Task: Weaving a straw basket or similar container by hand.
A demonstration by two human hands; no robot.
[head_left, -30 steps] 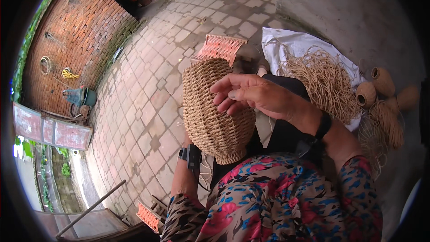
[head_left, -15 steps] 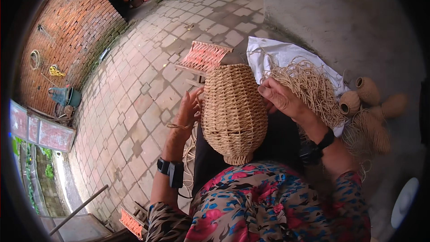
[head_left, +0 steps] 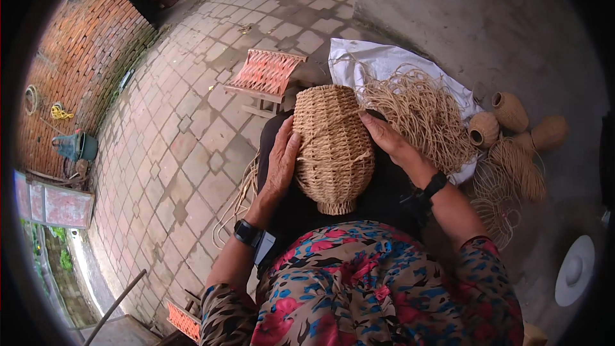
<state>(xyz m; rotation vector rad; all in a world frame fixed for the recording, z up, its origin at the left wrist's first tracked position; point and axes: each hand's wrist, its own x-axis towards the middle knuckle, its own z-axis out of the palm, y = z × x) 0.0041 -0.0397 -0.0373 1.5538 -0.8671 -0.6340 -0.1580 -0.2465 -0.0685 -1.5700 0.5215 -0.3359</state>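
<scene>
A tan woven vase-shaped basket (head_left: 334,147) of twisted cord lies across my lap, its narrow foot toward me and its broader end away. My left hand (head_left: 282,157) rests along its left side with the fingers stretched and close together. On the other side my right hand (head_left: 389,138) bears against its upper right edge, thumb on top; its other fingers are mostly hidden. Between them, both hands hold the basket. A short cord end sticks up on its right face. Loose strands of cord (head_left: 238,202) hang beside my left knee.
A large heap of cord (head_left: 419,115) lies on a white sack (head_left: 349,54) to the right. Past it are small woven vases (head_left: 510,113), a cord bundle (head_left: 522,170) and a white round object (head_left: 574,271). A low stool with a red woven seat (head_left: 268,72) stands ahead on paving.
Both hands have come in flat against the basket's sides; the right was raised with bent fingers before. The basket has turned a little, and the whole view has shifted.
</scene>
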